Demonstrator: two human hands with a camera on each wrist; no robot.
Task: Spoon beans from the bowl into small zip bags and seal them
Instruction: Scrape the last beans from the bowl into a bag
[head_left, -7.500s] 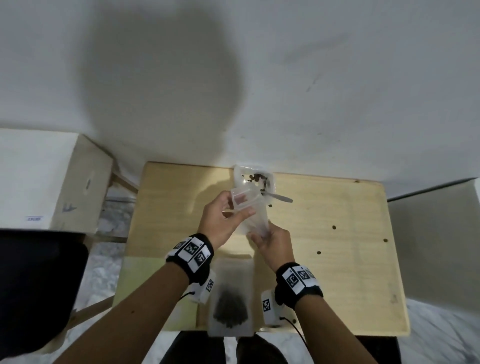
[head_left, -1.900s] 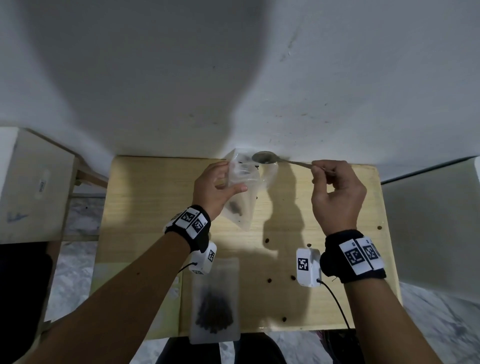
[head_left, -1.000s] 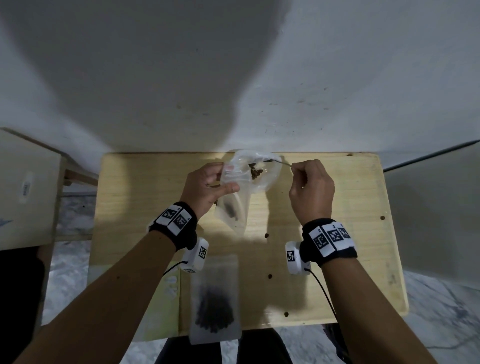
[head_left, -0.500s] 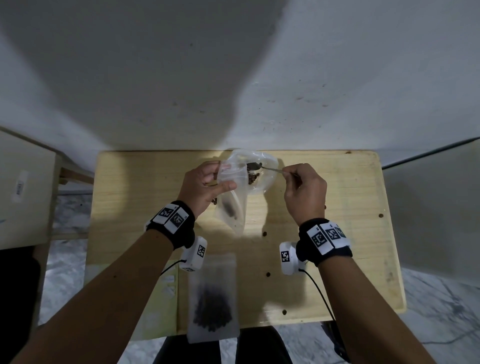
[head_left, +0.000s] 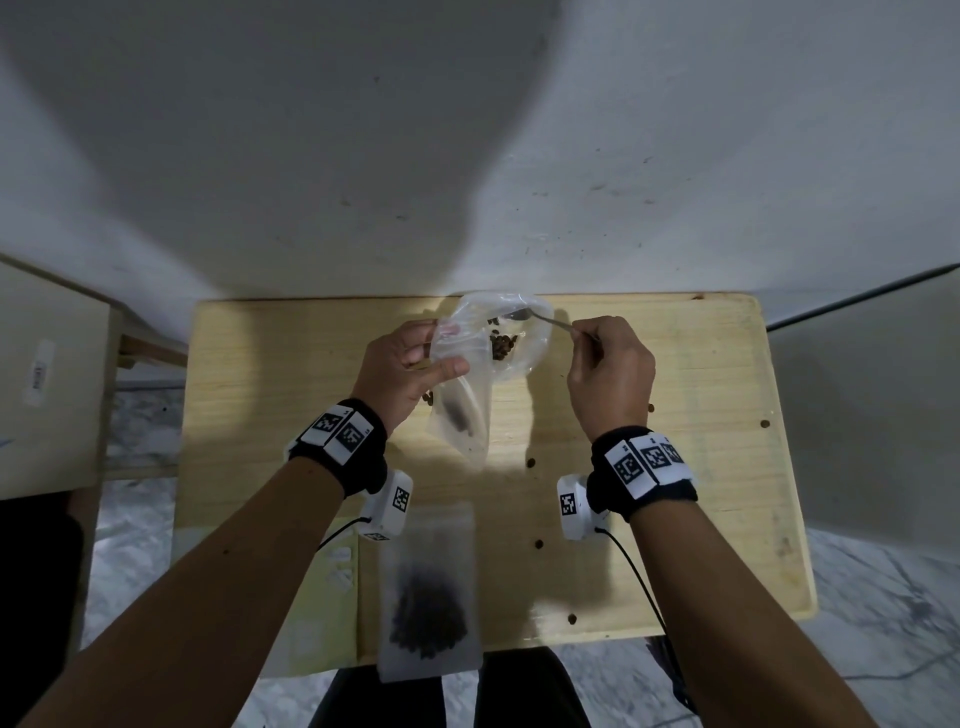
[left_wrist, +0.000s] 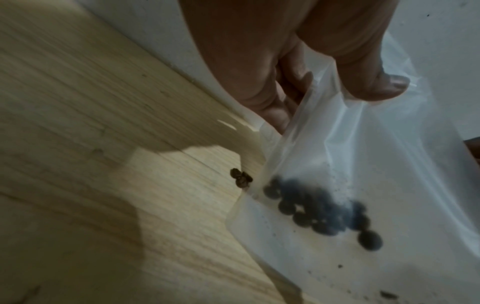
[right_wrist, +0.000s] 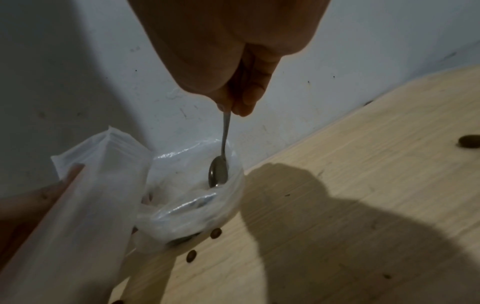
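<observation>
A clear plastic bowl (head_left: 535, 340) with a few brown beans (head_left: 503, 344) stands at the table's far edge. My left hand (head_left: 402, 374) pinches the mouth of a small zip bag (head_left: 462, 410) beside the bowl; several dark beans (left_wrist: 319, 211) lie in its bottom, which rests on the wood. My right hand (head_left: 608, 374) pinches the handle of a metal spoon (head_left: 540, 318), whose head (right_wrist: 218, 174) dips inside the bowl near its far rim. In the right wrist view the zip bag (right_wrist: 91, 195) fills the lower left.
A filled, closed zip bag (head_left: 428, 597) lies at the near edge of the wooden table (head_left: 675, 467). Loose beans (head_left: 531, 461) are scattered on the wood, three (left_wrist: 241, 180) right beside the held bag. A white wall rises just behind the bowl.
The spoon went from the bag's mouth back into the bowl, and its head now sits near the far rim. My left hand keeps the bag in place.
</observation>
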